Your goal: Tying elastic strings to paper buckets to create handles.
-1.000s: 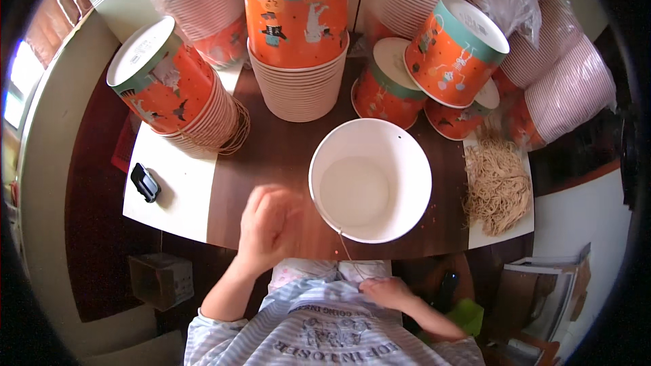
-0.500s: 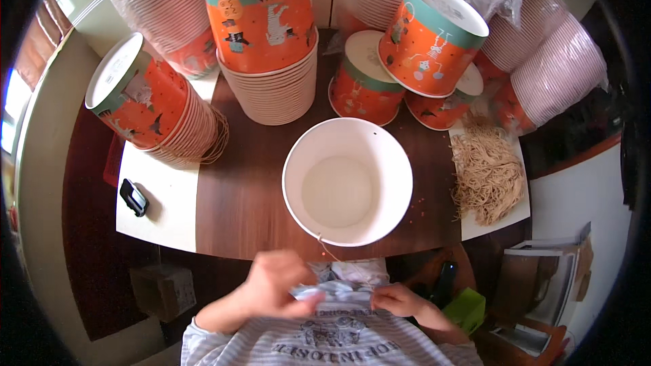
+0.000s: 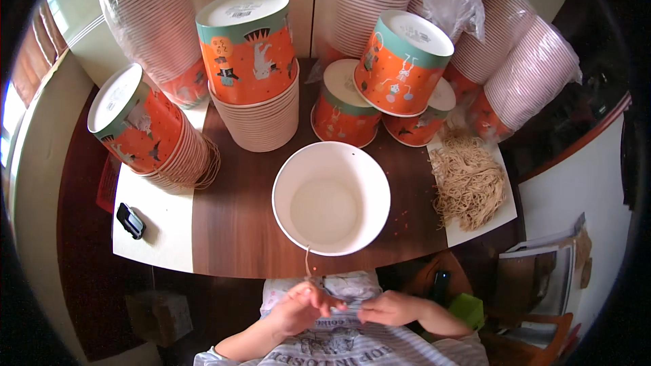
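Observation:
A white-lined paper bucket point(image 3: 331, 210) stands mouth up near the table's front edge, with a small dark hole at its far rim. From its near rim a thin beige string point(image 3: 307, 261) runs down to my left hand point(image 3: 298, 305). That hand is in front of my shirt, fingers bent, and appears to pinch the string. Close by on the right is my right hand point(image 3: 393, 309), its fingertips pressed together and pointing at the left hand. Whatever lies between those fingertips is too small to make out.
Stacks of upside-down orange buckets point(image 3: 251, 61) stand behind, with more point(image 3: 403, 68) at back right and plastic-wrapped stacks point(image 3: 532, 71) beyond. A heap of beige strings point(image 3: 468, 183) lies at right. A small black device point(image 3: 131, 221) sits at left; tiny orange bits dot the table.
My left hand, blurred before, has moved right and closer to my right hand. The string now hangs straighter toward my left hand. The whole view has shifted, with the tabletop things lower.

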### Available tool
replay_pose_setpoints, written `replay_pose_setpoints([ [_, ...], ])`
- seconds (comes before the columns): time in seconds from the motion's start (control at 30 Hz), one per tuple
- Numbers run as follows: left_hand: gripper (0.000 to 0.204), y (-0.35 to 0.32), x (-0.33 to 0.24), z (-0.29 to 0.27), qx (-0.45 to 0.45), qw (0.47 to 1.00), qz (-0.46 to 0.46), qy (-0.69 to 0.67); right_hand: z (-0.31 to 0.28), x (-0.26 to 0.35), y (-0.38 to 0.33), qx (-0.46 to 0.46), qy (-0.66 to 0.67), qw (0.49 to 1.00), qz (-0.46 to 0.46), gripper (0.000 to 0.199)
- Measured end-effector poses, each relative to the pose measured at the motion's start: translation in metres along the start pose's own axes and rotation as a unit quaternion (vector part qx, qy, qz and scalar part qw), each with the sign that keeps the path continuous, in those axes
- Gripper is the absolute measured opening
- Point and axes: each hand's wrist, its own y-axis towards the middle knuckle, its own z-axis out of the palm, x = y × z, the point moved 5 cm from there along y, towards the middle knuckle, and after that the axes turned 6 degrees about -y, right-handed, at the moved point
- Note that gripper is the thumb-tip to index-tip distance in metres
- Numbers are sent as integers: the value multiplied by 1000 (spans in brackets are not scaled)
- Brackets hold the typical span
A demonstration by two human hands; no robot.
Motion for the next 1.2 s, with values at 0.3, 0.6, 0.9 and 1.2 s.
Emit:
replay_pose_setpoints([
  [0.3,21,9,-19,7,16,994,7,-111,-149,41,-62,-564,-297,770,30,8],
  [0.6,21,19,-11,4,-22,981,111,-159,14,-29,26,5,264,964,-13,29],
  [0.9,28,3,3,0,69,978,1,195,40,-48,45,-195,743,633,-93,32],
  [1.2,25,6,8,1,127,925,-32,357,-4,-16,22,-271,680,675,-87,22],
])
